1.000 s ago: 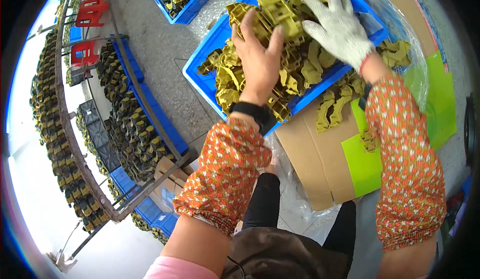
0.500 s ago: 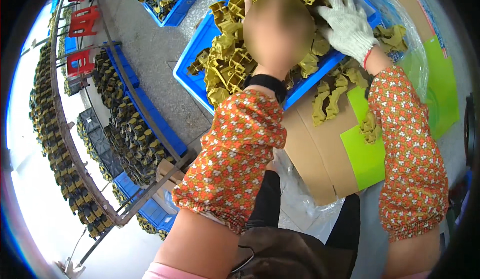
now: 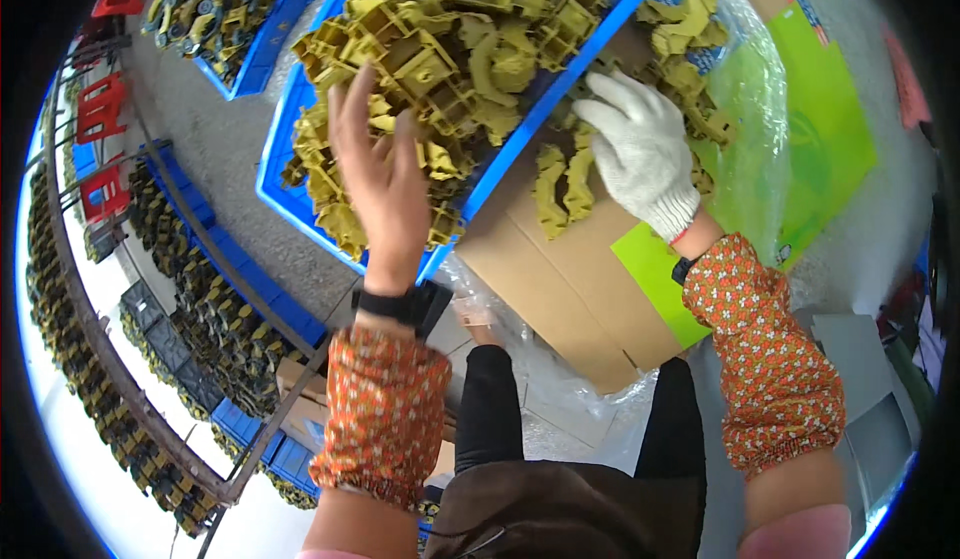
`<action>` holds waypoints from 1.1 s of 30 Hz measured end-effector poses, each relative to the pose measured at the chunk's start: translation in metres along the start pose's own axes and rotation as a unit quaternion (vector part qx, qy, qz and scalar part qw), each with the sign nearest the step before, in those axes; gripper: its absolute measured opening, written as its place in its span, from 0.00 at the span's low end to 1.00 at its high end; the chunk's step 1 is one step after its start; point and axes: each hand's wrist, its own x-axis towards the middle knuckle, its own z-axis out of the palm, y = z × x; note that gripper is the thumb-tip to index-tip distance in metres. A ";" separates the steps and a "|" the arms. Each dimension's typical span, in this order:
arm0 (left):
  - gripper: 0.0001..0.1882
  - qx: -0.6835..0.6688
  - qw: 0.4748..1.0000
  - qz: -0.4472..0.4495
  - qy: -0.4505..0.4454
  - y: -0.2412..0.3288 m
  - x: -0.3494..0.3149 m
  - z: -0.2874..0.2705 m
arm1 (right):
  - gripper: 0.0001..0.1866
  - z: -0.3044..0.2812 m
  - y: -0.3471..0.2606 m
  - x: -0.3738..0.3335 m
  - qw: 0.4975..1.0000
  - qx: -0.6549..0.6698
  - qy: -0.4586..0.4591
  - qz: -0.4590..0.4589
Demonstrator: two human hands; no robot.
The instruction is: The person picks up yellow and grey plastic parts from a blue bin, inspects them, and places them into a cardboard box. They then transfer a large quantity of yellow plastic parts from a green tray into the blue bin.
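A blue plastic crate [image 3: 531, 122] holds a heap of olive-yellow moulded plastic parts [image 3: 420, 67]. My bare left hand [image 3: 385, 184], slightly blurred, is over the near left of the heap with its fingers apart; I see nothing in it. Just outside the crate's right rim is my right hand [image 3: 645, 154] in a white knitted glove. Its fingers are spread and bent a little, close to loose yellow parts [image 3: 567, 187] lying on a cardboard sheet [image 3: 570, 284]. What lies under the palm is hidden.
More yellow parts [image 3: 690, 29] lie right of the crate by clear plastic wrap [image 3: 775, 89] and a green sheet [image 3: 825, 139]. Another blue crate [image 3: 268, 54] of parts stands far left. A metal rack [image 3: 100, 334] with rows of yellow-black pieces runs along the left.
My left hand has drawn back from deep in the heap and spread its fingers. My right hand has moved from the crate's rim to the loose parts outside. The view has shifted.
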 end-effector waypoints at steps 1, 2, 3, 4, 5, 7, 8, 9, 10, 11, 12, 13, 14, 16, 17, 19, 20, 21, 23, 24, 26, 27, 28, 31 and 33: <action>0.26 -0.051 0.999 -0.010 0.011 -0.002 -0.016 -0.005 | 0.15 -0.002 0.016 -0.017 0.999 -0.003 -0.006 0.047; 0.26 -0.055 0.998 -0.012 0.030 0.004 -0.036 -0.006 | 0.15 -0.005 0.037 -0.031 0.994 0.003 -0.001 0.108; 0.26 -0.012 1.000 -0.008 0.019 0.012 -0.058 -0.009 | 0.15 -0.008 0.062 -0.046 0.985 0.007 0.005 0.170; 0.25 -0.047 0.997 -0.058 0.037 0.016 -0.091 -0.008 | 0.14 -0.006 0.082 -0.055 0.978 -0.004 0.034 0.206; 0.25 -0.045 0.992 -0.115 0.004 0.026 -0.122 -0.010 | 0.15 -0.004 0.102 -0.063 0.967 -0.020 0.062 0.245; 0.20 -0.067 0.982 -0.174 -0.015 0.040 -0.183 -0.001 | 0.22 -0.011 0.134 -0.056 0.926 0.013 0.039 0.375; 0.17 -0.062 0.977 -0.200 -0.034 0.043 -0.212 0.001 | 0.26 -0.012 0.145 -0.046 0.899 0.034 0.026 0.436; 0.18 -0.092 0.959 -0.264 -0.046 0.046 -0.241 0.005 | 0.30 -0.015 0.147 -0.025 0.890 0.088 0.028 0.446; 0.18 -0.134 0.945 -0.291 -0.061 0.042 -0.271 0.011 | 0.35 -0.015 0.151 -0.007 0.878 0.138 0.031 0.456; 0.18 -0.159 0.929 -0.326 -0.075 0.045 -0.288 0.019 | 0.38 -0.002 0.174 0.003 0.874 0.162 0.053 0.454; 0.18 -0.162 0.914 -0.356 -0.104 0.046 -0.298 0.027 | 0.39 0.009 0.196 0.010 0.878 0.173 0.053 0.443; 0.18 -0.165 0.898 -0.387 -0.132 0.046 -0.305 0.035 | 0.41 0.020 0.218 0.017 0.881 0.184 0.053 0.432; 0.19 -0.172 0.888 -0.395 -0.159 0.042 -0.313 0.045 | 0.40 0.027 0.237 0.023 0.892 0.184 0.031 0.412; 0.20 -0.150 0.885 -0.376 -0.230 0.036 -0.314 0.056 | 0.38 0.035 0.251 0.042 0.909 0.189 -0.008 0.372; 0.20 -0.133 0.883 -0.368 -0.259 0.031 -0.314 0.059 | 0.32 0.040 0.243 0.049 0.877 0.246 -0.007 0.413; 0.21 -0.148 0.877 -0.382 -0.252 0.028 -0.327 0.063 | 0.15 0.034 0.175 0.075 0.740 0.392 0.026 0.546; 0.21 -0.156 0.871 -0.383 -0.263 0.028 -0.331 0.064 | 0.14 0.042 0.188 0.071 0.763 0.405 0.042 0.502; 0.21 -0.159 0.867 -0.390 -0.265 0.026 -0.333 0.066 | 0.14 0.056 0.204 0.067 0.783 0.425 0.051 0.452; 0.21 -0.130 0.859 -0.386 -0.310 0.018 -0.329 0.065 | 0.14 0.062 0.205 0.075 0.755 0.387 0.094 0.521; 0.21 -0.118 0.851 -0.382 -0.339 0.016 -0.328 0.063 | 0.18 0.056 0.229 0.072 0.773 0.354 0.040 0.524; 0.21 -0.081 0.856 -0.397 -0.319 0.016 -0.330 0.056 | 0.27 0.054 0.208 0.066 0.767 0.341 0.004 0.544; 0.21 -0.068 0.861 -0.394 -0.313 0.015 -0.326 0.058 | 0.28 0.051 0.229 0.057 0.779 0.320 0.013 0.538; 0.21 -0.086 0.865 -0.393 -0.301 0.018 -0.319 0.060 | 0.30 0.049 0.251 0.046 0.790 0.299 0.023 0.534; 0.21 -0.125 0.865 -0.399 -0.276 0.018 -0.312 0.061 | 0.26 0.057 0.240 0.020 0.781 0.269 0.107 0.553; 0.21 -0.132 0.860 -0.403 -0.284 0.022 -0.313 0.060 | 0.23 0.030 0.263 -0.007 0.896 0.144 -0.061 0.416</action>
